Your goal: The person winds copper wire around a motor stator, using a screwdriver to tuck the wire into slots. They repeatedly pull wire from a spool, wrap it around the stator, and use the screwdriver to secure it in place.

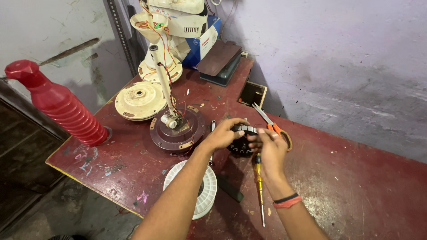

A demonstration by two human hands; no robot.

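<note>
Two bare hands meet over one thing in the head view: a black, toothed, ring-shaped motor core [240, 141] lying on the worn dark-red workbench [356, 186], just right of the round dark-brown motor housing with its cream stem and red and yellow wires [175, 130]. The left hand [222, 135] curls over the core's near-left edge with fingers closed around the rim; the right hand [270, 149] pinches its right side between thumb and fingertips, so both have hold of it.

Judging by its look, the core is stacked metal: dense and heavy for its bulk, stiff, unlikely to bend, with slotted teeth that offer purchase but could be sharp on skin. The outer rim seems the safest place to grip; any fine winding inside would be fragile, though I cannot tell whether wire is present.

Beside the right hand lie orange-handled scissors [273, 126], and below the wrist a yellow-handled screwdriver [258, 182]. A white plastic spool [202, 189] sits under the left forearm. Farther left stand a cream round motor cover [140, 100] and a red ribbed plastic bottle [62, 106].
</note>
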